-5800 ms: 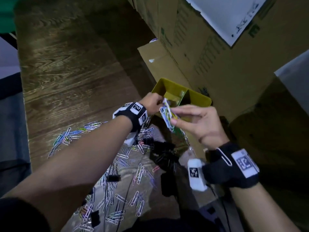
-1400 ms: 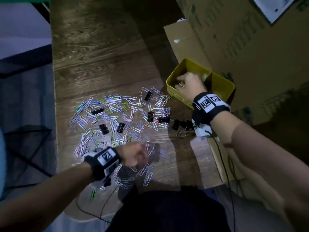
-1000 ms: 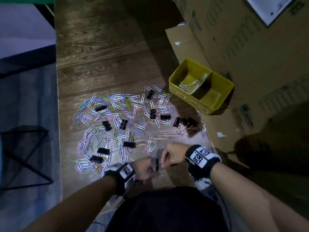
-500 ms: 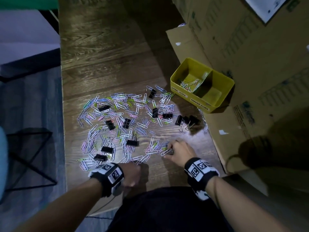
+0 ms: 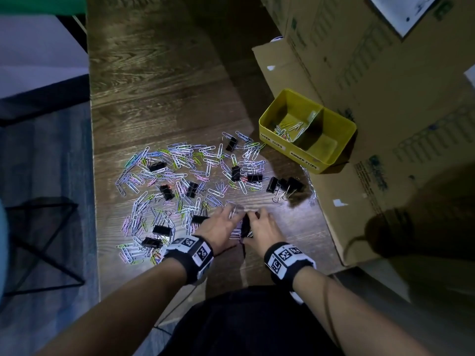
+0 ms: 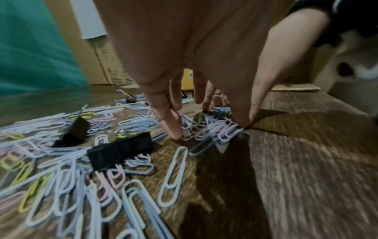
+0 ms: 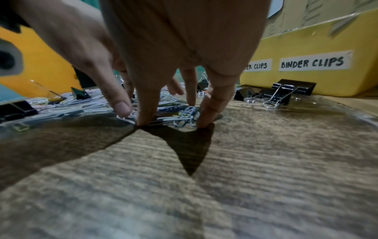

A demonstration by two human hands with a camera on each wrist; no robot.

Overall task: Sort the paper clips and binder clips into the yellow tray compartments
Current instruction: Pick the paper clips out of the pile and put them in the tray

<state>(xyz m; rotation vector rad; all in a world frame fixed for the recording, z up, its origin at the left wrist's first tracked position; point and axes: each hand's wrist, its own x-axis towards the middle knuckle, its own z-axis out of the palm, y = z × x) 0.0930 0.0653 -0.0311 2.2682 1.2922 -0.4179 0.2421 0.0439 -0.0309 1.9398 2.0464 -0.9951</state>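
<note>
Since half a second ago the left hand (image 5: 217, 227) has come in from the table's near edge to meet the right hand (image 5: 261, 227), and both now bracket one small heap of paper clips (image 6: 212, 131) at the near rim of the spread. That heap lies directly under the fingertips, between the two hands, so neither has to reach; its clips mostly run lengthwise away from the person. Both hands have fingers extended downward, tips on the wood, raking the heap together rather than pinching it; nothing is lifted yet. Black binder clips (image 5: 284, 186) sit just beyond, to the right. The yellow tray (image 5: 341, 150) stands farther off, ahead and to the right, nearer the right hand. Its left compartment (image 5: 290, 124) holds a few paper clips, and the compartment labelled BINDER CLIPS (image 7: 313, 62) looks bare.
</note>
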